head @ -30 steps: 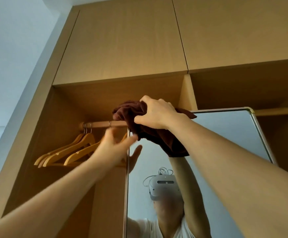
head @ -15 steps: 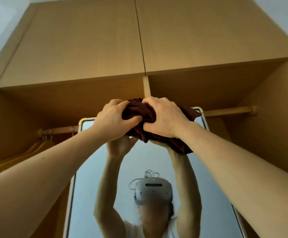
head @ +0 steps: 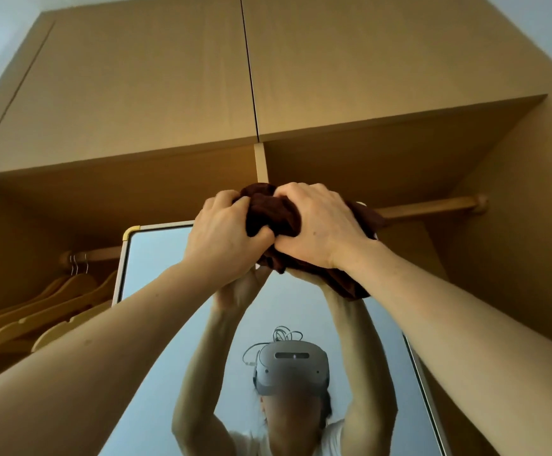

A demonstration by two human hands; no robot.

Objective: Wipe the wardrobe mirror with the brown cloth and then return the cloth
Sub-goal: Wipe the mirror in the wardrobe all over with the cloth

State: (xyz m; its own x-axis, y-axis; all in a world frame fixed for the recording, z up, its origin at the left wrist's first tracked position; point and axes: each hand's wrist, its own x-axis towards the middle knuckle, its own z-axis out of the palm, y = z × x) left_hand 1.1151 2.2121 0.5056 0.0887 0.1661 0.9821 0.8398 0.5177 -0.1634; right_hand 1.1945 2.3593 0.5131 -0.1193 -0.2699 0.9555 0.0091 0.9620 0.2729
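The dark brown cloth (head: 273, 213) is bunched up at the top edge of the wardrobe mirror (head: 156, 278), which has a pale frame with a gold corner. My left hand (head: 223, 245) grips the cloth's left side, and my right hand (head: 319, 225) grips its right side, both arms raised overhead. A flap of the cloth hangs below my right wrist. The hands cover the middle of the mirror's top edge. The glass reflects both raised arms and a headset.
Wooden hangers (head: 38, 311) hang from a wooden rail (head: 103, 253) at the left, behind the mirror. Another rail (head: 432, 207) runs at the right. Closed upper cabinet doors (head: 169, 87) overhang above. The wardrobe's side panel (head: 514, 241) stands at the right.
My left hand has left the mirror's left edge and closed on the cloth beside my right hand. The view has shifted so the mirror sits centred, and both hands stay at its top.
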